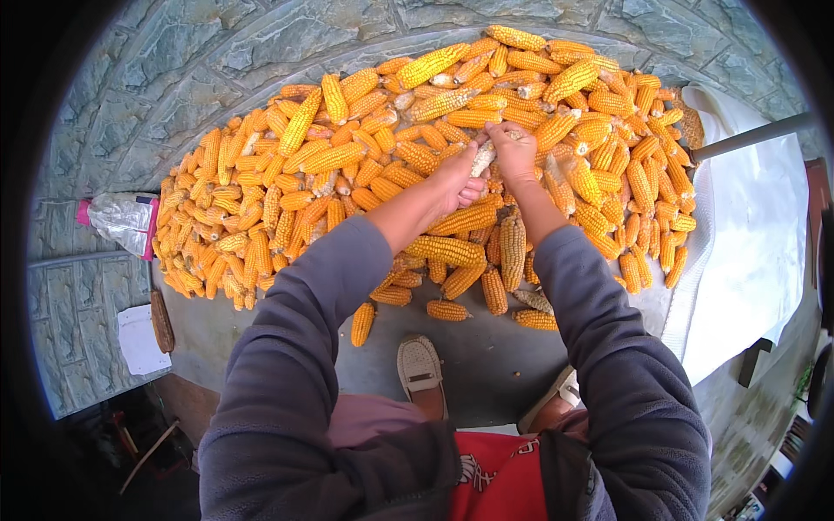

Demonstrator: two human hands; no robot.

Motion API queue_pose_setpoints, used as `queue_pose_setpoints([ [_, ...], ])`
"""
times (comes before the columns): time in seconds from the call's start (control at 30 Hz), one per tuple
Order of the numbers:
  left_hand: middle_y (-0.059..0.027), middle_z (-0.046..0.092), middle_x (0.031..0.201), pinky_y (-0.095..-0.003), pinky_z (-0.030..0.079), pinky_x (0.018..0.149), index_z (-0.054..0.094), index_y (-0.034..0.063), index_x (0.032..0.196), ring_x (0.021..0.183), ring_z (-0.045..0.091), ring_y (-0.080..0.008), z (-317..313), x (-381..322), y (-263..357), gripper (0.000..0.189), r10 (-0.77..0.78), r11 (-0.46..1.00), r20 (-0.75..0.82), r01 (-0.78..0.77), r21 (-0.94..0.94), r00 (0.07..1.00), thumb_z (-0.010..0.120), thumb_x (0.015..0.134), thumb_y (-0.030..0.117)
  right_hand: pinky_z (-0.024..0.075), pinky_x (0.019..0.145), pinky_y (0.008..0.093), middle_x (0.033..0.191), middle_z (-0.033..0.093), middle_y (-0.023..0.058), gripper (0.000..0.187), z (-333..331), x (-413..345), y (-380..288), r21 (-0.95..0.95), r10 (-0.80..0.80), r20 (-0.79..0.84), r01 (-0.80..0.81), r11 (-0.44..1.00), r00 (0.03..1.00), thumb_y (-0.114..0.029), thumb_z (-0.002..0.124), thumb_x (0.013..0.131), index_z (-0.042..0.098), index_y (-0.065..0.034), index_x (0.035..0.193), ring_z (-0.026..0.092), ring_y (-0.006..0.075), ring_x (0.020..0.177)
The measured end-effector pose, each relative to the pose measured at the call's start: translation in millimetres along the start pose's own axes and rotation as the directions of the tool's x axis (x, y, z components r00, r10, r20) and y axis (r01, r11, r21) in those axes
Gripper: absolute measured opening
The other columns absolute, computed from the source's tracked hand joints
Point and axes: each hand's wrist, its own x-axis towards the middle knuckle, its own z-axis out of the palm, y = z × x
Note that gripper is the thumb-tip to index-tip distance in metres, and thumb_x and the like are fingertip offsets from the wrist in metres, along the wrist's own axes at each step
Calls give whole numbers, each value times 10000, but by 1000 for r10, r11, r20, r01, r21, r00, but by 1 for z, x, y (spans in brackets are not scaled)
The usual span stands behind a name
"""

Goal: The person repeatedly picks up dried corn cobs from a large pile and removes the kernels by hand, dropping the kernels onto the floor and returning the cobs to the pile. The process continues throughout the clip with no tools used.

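A broad heap of husked yellow corn cobs [332, 158] lies before me against the wall. Above its middle, both my hands hold one pale, whitish corn cob [483, 160]. My left hand [458, 176] is closed around its lower part, the fingers curled. At its upper end, my right hand [513, 151] grips it with thumb and fingers. How many kernels the cob bears cannot be told, since my fingers hide much of it. Just below my hands lie larger yellow cobs [446, 250] and a paler, dull cob [513, 251].
A stone-patterned wall [293, 36] rises behind the heap. White plastic sheeting [743, 241] and a dark pole [749, 138] are at the right. A clear plastic bag with pink edges [124, 221] and a brown wooden piece [161, 322] are at the left. My shoes [419, 365] stand below.
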Motion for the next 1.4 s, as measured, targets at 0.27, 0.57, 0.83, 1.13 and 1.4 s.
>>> queue_pose_setpoints([
  [0.27,-93,621,721,-405,474,652,526,1,1032,641,576,-254,2,17,-27,531,786,211,-136,-55,976,603,331,1019,495,489,742,304,870,687,107,235,1,-3,-18,53,324,33,-326,944,945,-209,699,885,682,18,827,622,179,797],
  [0.57,42,343,518,-233,341,452,494,99,814,542,414,-117,-35,3,-11,549,28,962,144,13,-274,989,287,1014,566,449,774,285,870,693,52,208,2,-2,-10,9,197,96,-198,980,976,-234,717,871,714,-28,844,580,122,794],
  [0.83,36,382,515,-208,387,470,515,110,790,573,474,-146,-18,2,9,604,106,977,-130,-127,-168,986,237,1005,602,441,831,297,957,681,78,300,1,-3,-32,-219,129,297,-64,974,946,-241,728,858,662,-14,1043,585,134,891],
  [1.13,51,424,655,-211,299,465,426,86,1338,535,346,-45,-18,2,46,481,291,881,-106,-224,417,951,411,1026,452,479,552,290,692,622,74,435,-18,18,-37,-424,101,86,-55,904,991,-375,748,831,623,40,813,574,128,577],
  [1.4,-110,601,1101,-349,481,924,617,78,1123,1045,552,-173,-48,23,36,185,440,756,-179,-255,602,880,514,989,152,472,529,267,641,558,25,292,-61,5,-54,-610,472,262,-234,757,842,-294,739,857,629,-35,779,572,126,559],
])
